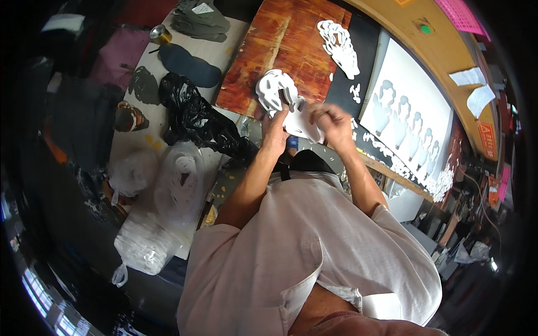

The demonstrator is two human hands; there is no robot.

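In front of my body, my left hand (pixel 273 133) grips a white foam-like cut-out piece (pixel 298 122), with the thumb on top. The piece has curved lobes and openings at its far end and a broad, flat near end. My right hand (pixel 334 125) is at the piece's right edge, fingers curled in and slightly blurred. What those fingers pinch, if anything, is too small to make out. Beyond the hands lies a reddish-brown board (pixel 297 33), with a similar bundle of white cut-outs (pixel 339 47) across its right edge.
A white sheet with grey sole-like shapes (pixel 400 109) lies at right, with white scraps (pixel 392 159) along its near edge. To the left are a black plastic bag (pixel 193 115), a dark sole-shaped piece (pixel 189 65), grey gloves (pixel 200 21), a can (pixel 161 35) and clear bags of white pieces (pixel 147 246).
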